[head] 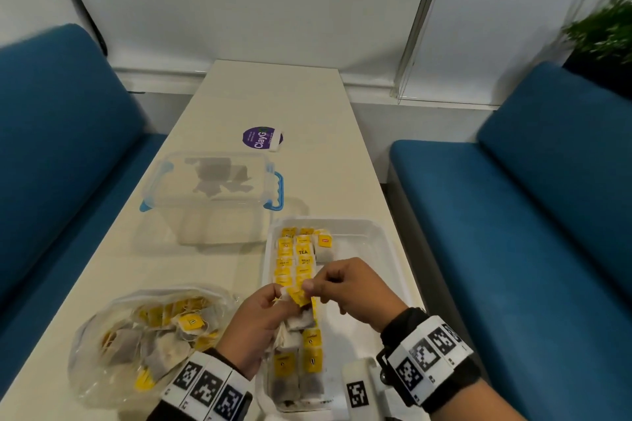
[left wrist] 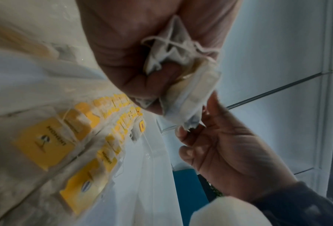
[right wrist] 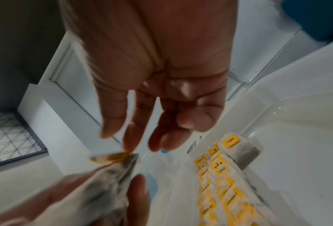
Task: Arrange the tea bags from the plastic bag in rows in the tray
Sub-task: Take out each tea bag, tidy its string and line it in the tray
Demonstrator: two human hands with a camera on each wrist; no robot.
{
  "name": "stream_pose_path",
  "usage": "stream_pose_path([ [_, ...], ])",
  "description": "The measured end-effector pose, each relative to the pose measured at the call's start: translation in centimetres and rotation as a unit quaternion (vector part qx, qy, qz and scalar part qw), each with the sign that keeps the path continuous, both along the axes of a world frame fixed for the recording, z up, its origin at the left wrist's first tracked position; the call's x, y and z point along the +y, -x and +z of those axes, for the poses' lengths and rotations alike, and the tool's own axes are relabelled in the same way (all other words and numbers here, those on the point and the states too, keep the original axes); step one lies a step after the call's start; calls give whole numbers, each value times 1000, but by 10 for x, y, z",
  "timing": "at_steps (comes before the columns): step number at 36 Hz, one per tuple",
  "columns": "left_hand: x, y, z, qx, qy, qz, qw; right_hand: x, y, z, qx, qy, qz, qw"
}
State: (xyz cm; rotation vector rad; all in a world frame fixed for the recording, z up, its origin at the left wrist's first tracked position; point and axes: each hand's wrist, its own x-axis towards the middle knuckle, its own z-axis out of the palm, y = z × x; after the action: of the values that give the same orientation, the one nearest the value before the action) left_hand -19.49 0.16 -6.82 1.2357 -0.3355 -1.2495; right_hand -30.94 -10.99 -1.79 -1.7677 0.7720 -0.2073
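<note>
The left hand (head: 257, 314) is closed round a small bunch of tea bags (head: 297, 297), their strings tangled against its palm; the right hand (head: 349, 287) pinches the top of that bunch between thumb and fingertip, its other fingers loosely curled — it looks set to draw one bag free. Both hands hang just above the middle of the tray (head: 386, 243), near its left side.

In the tray two rows of bags (head: 294, 260) with yellow tags already run from the far wall to the near end, lying tight side by side along the left; a third row is barely begun, with one bag (head: 325, 244) at the far end beside them; the right half of the tray floor is bare. By my reckoning the job is about half done.

The plastic bag (head: 113, 345) lies open on the table (head: 273, 96) to the left of the tray, many loose bags in it yet — so several more handfuls remain. Beyond stand a clear lidded box (head: 212, 188) with blue clips and a purple round sticker (head: 262, 137).
</note>
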Motion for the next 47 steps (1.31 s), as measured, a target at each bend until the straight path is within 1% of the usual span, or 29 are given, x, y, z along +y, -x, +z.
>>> stream_pose_path([
  [2,2,-1,-3,-16,-8,2,1000,-9,-4,-8,30,5,-44,999],
  [5,3,-2,-4,-14,-17,8,1000,-31,-9,-22,53,-3,-128,990],
  [8,3,-3,-5,-9,-20,12,1000,-56,-18,-40,85,16,-180,980],
  [13,2,-4,-2,1,-27,23,999,-85,-35,-65,152,72,-203,964],
  [15,0,-5,-2,-2,-27,30,999,-91,-41,-71,166,66,-213,961],
  [19,-3,-7,0,-2,-27,34,999,-95,-51,-82,188,23,-224,956],
  [22,-4,-8,-4,-2,-31,27,999,-94,-54,-89,182,19,-227,957],
  [24,-5,-9,-6,1,-36,37,999,-93,-54,-92,170,26,-238,956],
  [29,-8,-10,-8,18,-38,32,999,-91,-54,-98,119,16,-276,954],
  [33,-10,-9,-5,0,-36,32,999,-89,-52,-99,94,19,-294,951],
  [35,-10,-9,-6,-13,-33,32,999,-90,-51,-100,89,22,-302,949],
  [41,-10,-9,-6,-18,-32,28,999,-92,-51,-105,90,12,-320,943],
  [47,-10,-9,-5,-6,-27,28,999,-93,-53,-113,93,-6,-333,938],
])
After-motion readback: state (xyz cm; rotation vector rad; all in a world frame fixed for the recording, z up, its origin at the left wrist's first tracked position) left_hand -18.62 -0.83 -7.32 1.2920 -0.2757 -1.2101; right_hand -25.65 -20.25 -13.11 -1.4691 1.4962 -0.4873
